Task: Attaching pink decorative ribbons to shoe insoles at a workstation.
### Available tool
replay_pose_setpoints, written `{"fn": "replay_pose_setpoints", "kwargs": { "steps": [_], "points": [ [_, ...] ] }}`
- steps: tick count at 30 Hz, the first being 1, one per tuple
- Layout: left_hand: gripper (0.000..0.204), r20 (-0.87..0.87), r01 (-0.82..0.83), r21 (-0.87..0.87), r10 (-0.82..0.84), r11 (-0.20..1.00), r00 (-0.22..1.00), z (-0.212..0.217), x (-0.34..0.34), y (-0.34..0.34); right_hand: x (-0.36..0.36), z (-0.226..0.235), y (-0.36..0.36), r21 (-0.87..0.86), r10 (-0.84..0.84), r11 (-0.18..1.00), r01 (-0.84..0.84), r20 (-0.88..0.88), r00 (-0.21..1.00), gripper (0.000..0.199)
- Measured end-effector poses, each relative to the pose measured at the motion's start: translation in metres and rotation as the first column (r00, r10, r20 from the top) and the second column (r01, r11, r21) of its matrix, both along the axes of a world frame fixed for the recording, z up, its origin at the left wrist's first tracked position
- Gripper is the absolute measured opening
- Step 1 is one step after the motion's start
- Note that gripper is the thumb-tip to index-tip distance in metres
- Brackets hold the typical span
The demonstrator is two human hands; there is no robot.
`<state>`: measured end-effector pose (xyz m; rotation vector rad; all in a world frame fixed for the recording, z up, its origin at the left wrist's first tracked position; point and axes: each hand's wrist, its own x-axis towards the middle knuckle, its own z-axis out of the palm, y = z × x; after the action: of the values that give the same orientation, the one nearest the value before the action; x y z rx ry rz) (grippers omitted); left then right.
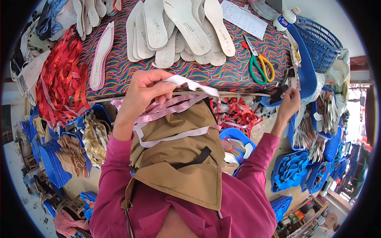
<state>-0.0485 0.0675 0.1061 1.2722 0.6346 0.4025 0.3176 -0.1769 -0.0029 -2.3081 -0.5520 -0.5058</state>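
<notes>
Above my lap, my left hand (pixel 152 87) pinches one end of a white strip (pixel 194 84), whose far end hangs free to the right. Out at the table's right corner is my right hand (pixel 291 106), its fingers closed around a small dark piece (pixel 279 93) that I cannot name. Pink glittery strips (pixel 166 109) with pale backs lie across the brown apron (pixel 178 154) on my lap. Beyond my hands, white insoles (pixel 186 29) are piled on the patterned tabletop (pixel 119 73). One insole with a pink edge (pixel 102 57) lies apart at the left.
Scissors (pixel 260 65) with green and yellow handles lie near the table's right side, below a printed sheet (pixel 244 18). Red ribbons (pixel 61 79) heap over the left edge. A white bottle (pixel 287 19) and blue basket (pixel 317 43) stand back right. Blue bins (pixel 55 164) surround me.
</notes>
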Motion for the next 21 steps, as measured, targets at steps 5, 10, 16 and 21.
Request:
{"fn": "replay_pose_setpoints", "kwargs": {
  "steps": [5, 10, 16, 21],
  "points": [
    [0.014, -0.090, 0.176, 0.126, -0.165, 0.976, 0.982, 0.012, 0.017, -0.010, -0.094, 0.062, 0.045, 0.465, 0.550, 0.803, -0.372, -0.338, 0.764, 0.023],
    [0.013, -0.167, 0.398, 0.234, -0.366, 0.887, 0.915, 0.019, 0.028, -0.010, -0.166, 0.082, 0.093, 0.685, 0.877, 0.358, -0.634, -0.481, -0.024, 0.023],
    [0.010, -0.373, 0.528, 0.280, -0.416, 0.802, 0.829, 0.029, 0.005, 0.033, -0.137, 0.091, 0.052, 0.530, 0.746, 0.656, -0.537, -0.565, 0.353, 0.012],
    [0.009, -0.324, 0.387, 0.233, -0.304, 0.892, 0.896, 0.036, -0.013, 0.056, -0.129, 0.081, 0.020, 0.453, 0.644, 0.758, -0.470, -0.638, 0.422, 0.009]
  ]
}}
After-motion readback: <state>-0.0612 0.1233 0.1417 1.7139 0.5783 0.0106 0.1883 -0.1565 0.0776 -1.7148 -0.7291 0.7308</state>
